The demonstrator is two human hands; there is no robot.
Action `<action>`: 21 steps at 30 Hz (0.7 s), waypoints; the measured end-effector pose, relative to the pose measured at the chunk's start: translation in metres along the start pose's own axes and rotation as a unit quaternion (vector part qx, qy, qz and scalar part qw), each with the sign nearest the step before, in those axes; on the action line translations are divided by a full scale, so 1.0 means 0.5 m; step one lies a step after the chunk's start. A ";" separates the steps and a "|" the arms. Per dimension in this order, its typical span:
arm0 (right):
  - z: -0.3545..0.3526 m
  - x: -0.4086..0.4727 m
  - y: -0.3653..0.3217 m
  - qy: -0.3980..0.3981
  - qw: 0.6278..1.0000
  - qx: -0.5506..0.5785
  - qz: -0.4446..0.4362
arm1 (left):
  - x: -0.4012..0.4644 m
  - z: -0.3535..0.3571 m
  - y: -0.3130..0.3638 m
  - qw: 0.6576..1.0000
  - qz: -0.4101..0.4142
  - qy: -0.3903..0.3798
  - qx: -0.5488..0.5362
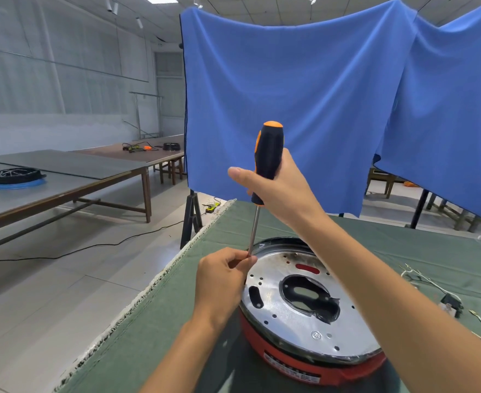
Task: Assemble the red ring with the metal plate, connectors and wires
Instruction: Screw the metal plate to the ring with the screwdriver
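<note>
A red ring (287, 355) lies on the green table cover with a shiny round metal plate (296, 316) set on top of it. My right hand (276, 188) grips the black and orange handle of a screwdriver (267, 154), held almost upright above the plate's left rim. My left hand (222, 279) pinches the lower end of the metal shaft at the rim; the tip is hidden by my fingers. White wires with a small black connector (450, 303) lie to the right of the ring.
The green-covered table (154, 330) ends at a frayed left edge, with tiled floor beyond. A blue cloth (318, 95) hangs behind the table. Long tables at the left carry a black and blue ring (16, 178) and tools. A black cable runs across the floor.
</note>
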State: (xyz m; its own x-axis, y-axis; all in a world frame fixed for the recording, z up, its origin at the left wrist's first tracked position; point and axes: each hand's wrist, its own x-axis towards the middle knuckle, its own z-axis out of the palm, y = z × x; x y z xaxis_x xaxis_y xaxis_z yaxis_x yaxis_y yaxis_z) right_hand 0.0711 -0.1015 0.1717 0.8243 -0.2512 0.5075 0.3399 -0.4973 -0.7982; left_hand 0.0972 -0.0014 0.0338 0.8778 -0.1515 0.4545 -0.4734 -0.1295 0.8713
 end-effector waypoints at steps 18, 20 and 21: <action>-0.009 -0.003 -0.015 -0.064 0.997 0.036 0.028 | 0.007 -0.014 -0.014 0.998 0.017 -0.024 0.058; -0.008 -0.002 -0.011 -0.018 1.000 -0.004 0.008 | 0.003 -0.011 -0.015 0.996 0.043 -0.028 0.070; -0.006 -0.002 -0.009 0.017 0.999 -0.046 0.006 | 0.000 -0.010 -0.015 0.995 0.056 -0.029 0.072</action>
State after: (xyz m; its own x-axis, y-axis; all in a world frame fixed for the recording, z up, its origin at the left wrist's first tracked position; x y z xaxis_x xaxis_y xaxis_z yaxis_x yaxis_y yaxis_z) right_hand 0.0675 -0.1015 0.1759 0.8113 -0.2853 0.5104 0.2861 -0.5675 -0.7720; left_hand 0.1014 0.0043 0.0281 0.8153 -0.2278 0.5324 -0.5773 -0.2476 0.7781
